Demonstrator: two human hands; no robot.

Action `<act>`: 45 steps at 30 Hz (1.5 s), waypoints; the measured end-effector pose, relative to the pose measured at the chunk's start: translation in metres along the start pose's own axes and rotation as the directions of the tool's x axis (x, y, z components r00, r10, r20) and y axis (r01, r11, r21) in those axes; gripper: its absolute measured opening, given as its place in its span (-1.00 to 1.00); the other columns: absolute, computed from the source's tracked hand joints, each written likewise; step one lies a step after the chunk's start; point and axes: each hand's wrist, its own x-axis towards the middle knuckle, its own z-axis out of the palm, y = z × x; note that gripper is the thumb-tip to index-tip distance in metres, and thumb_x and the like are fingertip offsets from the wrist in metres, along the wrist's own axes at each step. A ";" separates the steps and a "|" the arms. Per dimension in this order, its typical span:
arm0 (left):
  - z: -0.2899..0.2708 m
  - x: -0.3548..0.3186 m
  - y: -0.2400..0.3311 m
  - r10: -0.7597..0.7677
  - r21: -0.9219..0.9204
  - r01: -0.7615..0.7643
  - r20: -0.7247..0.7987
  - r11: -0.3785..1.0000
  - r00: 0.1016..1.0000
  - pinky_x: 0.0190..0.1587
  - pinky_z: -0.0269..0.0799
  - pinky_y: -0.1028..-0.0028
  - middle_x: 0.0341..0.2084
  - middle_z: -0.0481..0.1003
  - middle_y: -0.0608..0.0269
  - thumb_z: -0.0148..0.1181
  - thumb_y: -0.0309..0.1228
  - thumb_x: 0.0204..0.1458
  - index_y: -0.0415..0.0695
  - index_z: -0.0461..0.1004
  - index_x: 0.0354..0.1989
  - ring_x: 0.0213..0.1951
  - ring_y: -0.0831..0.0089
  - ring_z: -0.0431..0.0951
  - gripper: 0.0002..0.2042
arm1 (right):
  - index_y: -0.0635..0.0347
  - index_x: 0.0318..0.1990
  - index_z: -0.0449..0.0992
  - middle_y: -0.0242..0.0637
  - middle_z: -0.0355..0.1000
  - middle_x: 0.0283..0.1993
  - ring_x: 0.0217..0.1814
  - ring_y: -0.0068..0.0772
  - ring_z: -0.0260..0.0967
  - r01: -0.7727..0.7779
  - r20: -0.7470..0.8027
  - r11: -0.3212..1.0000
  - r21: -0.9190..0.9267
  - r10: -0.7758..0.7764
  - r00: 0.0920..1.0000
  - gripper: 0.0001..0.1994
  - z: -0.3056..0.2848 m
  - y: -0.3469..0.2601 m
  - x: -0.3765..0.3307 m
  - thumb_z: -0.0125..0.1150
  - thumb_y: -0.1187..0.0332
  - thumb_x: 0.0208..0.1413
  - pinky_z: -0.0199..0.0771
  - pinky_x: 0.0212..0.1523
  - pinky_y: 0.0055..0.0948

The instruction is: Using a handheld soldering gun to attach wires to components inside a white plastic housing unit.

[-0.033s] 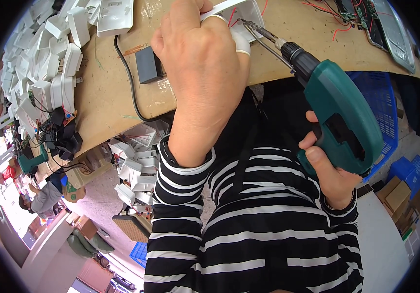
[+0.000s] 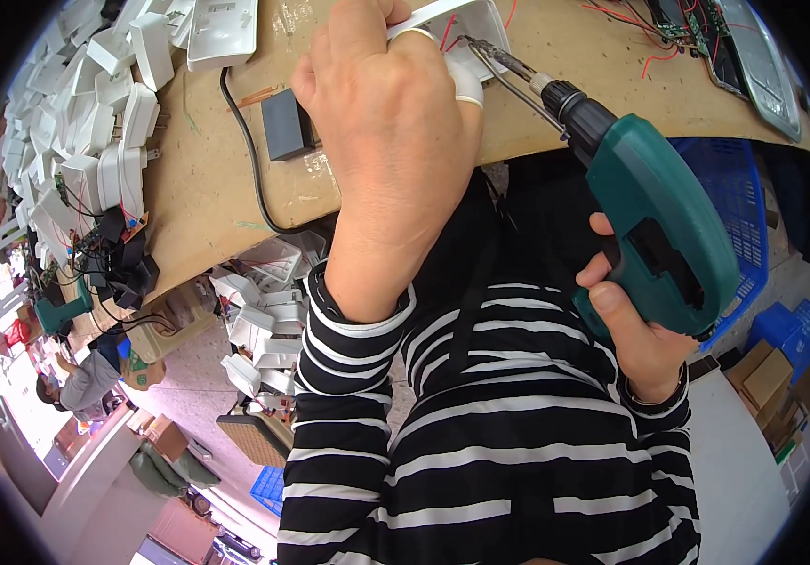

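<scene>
While left hand [image 2: 395, 141] is gripping open white casing [image 2: 480, 21] at far side of tabletop [image 2: 207, 202], right hand [image 2: 623, 320] is clasping green soldering tool [image 2: 668, 212], its metal tip reaching into casing. Red wires [image 2: 447, 33] showing inside; whether tip is touching them, cannot tell. Frame is cutting off casing's far edge; left hand is covering part of near side. At right, tool is partly hiding blue crate [image 2: 745, 212], contents hard to make out.
</scene>
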 end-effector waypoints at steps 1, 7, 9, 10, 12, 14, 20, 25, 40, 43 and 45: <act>0.000 0.000 0.000 0.000 0.000 0.000 0.000 1.000 1.000 -0.41 0.28 0.34 -0.45 0.42 0.10 0.17 -0.54 -0.40 -0.35 0.42 -0.71 -0.47 0.22 0.40 -0.90 | 0.39 0.08 0.17 0.07 0.31 -0.05 -0.33 -0.40 0.37 0.010 0.002 1.000 -0.007 -0.010 1.000 -0.50 0.000 0.000 0.000 0.12 0.61 -0.09 0.42 -0.33 -0.51; -0.001 0.000 0.001 -0.024 -0.011 0.024 0.012 1.000 1.000 -0.41 0.29 0.34 -0.45 0.42 0.10 0.17 -0.54 -0.40 -0.35 0.42 -0.71 -0.47 0.23 0.41 -0.90 | 0.38 0.08 0.16 0.07 0.30 -0.04 -0.32 -0.41 0.37 0.003 -0.005 0.999 0.037 -0.002 1.000 -0.49 0.002 0.000 0.001 0.12 0.60 -0.08 0.42 -0.32 -0.51; -0.001 0.000 0.001 -0.045 -0.026 0.046 0.014 0.999 0.999 -0.40 0.28 0.33 -0.45 0.42 0.10 0.16 -0.55 -0.40 -0.34 0.42 -0.71 -0.46 0.23 0.40 -0.91 | 0.38 0.09 0.16 0.08 0.30 -0.04 -0.32 -0.40 0.37 -0.001 0.002 1.000 0.027 0.001 1.000 -0.49 0.001 0.000 0.000 0.12 0.60 -0.09 0.42 -0.32 -0.51; -0.002 0.000 0.001 -0.046 -0.026 0.046 0.013 0.999 0.999 -0.40 0.28 0.33 -0.45 0.42 0.10 0.16 -0.55 -0.40 -0.34 0.42 -0.71 -0.46 0.23 0.40 -0.91 | 0.38 0.09 0.15 0.09 0.30 -0.04 -0.32 -0.40 0.37 -0.004 0.011 1.000 0.017 0.004 1.000 -0.48 0.000 0.000 -0.001 0.12 0.60 -0.09 0.42 -0.32 -0.50; -0.006 0.000 0.001 0.036 0.050 -0.037 0.020 0.998 0.999 -0.39 0.28 0.33 -0.43 0.42 0.10 0.15 -0.55 -0.40 -0.35 0.42 -0.71 -0.45 0.23 0.40 -0.91 | 0.39 0.10 0.15 0.11 0.29 -0.03 -0.32 -0.39 0.37 0.011 0.009 1.000 0.019 -0.011 1.000 -0.47 -0.002 0.000 -0.001 0.13 0.60 -0.10 0.43 -0.32 -0.49; -0.006 -0.001 0.001 0.034 0.049 -0.036 0.025 0.998 0.999 -0.39 0.28 0.33 -0.42 0.42 0.10 0.14 -0.56 -0.39 -0.35 0.42 -0.70 -0.45 0.22 0.40 -0.91 | 0.39 0.10 0.14 0.13 0.29 -0.03 -0.33 -0.39 0.37 0.026 0.006 0.999 0.022 -0.026 1.000 -0.45 -0.003 0.001 -0.003 0.14 0.59 -0.11 0.44 -0.32 -0.48; -0.007 0.000 0.002 0.021 0.059 -0.023 0.042 0.998 0.999 -0.39 0.27 0.32 -0.39 0.41 0.10 0.13 -0.55 -0.38 -0.36 0.42 -0.68 -0.44 0.21 0.40 -0.90 | 0.40 0.12 0.11 0.17 0.29 -0.05 -0.38 -0.37 0.38 0.038 -0.056 0.985 0.166 -0.029 0.998 -0.39 -0.005 0.003 -0.010 0.20 0.53 -0.15 0.46 -0.40 -0.48; -0.008 0.001 0.003 0.017 0.043 -0.020 0.051 0.999 0.999 -0.38 0.27 0.32 -0.38 0.41 0.10 0.14 -0.55 -0.38 -0.36 0.43 -0.68 -0.44 0.21 0.40 -0.90 | 0.45 0.10 0.11 0.15 0.32 -0.10 -0.42 -0.37 0.39 0.106 -0.141 0.975 0.196 -0.079 0.987 -0.40 -0.005 0.003 -0.012 0.21 0.46 -0.11 0.46 -0.44 -0.50; -0.021 -0.003 0.008 0.104 0.158 -0.111 0.050 0.981 0.993 -0.08 0.14 0.32 -0.24 0.41 0.08 0.27 -0.41 -0.32 -0.25 0.52 -0.51 -0.19 0.20 0.37 -0.81 | 0.51 0.07 0.13 0.13 0.33 -0.12 -0.41 -0.37 0.40 0.115 -0.185 0.979 0.166 -0.083 0.979 -0.43 -0.012 0.000 -0.012 0.18 0.46 -0.11 0.45 -0.41 -0.52; -0.014 -0.006 0.001 -0.018 0.137 0.000 0.130 0.991 0.991 -0.03 0.06 0.26 -0.20 0.40 0.10 0.29 -0.35 -0.32 -0.24 0.53 -0.53 -0.11 0.20 0.32 -0.79 | 0.51 0.06 0.13 0.14 0.33 -0.12 -0.42 -0.37 0.40 0.128 -0.226 0.975 0.181 -0.085 0.970 -0.43 -0.010 -0.001 -0.010 0.17 0.47 -0.12 0.45 -0.42 -0.51; -0.014 -0.004 0.001 -0.068 0.087 0.052 0.193 0.995 0.979 -0.01 0.02 0.24 -0.18 0.39 0.11 0.27 -0.34 -0.29 -0.25 0.53 -0.53 -0.09 0.19 0.31 -0.78 | 0.51 0.06 0.13 0.14 0.33 -0.12 -0.42 -0.37 0.40 0.143 -0.233 0.974 0.175 -0.100 0.967 -0.43 -0.011 0.001 -0.010 0.17 0.48 -0.13 0.45 -0.42 -0.51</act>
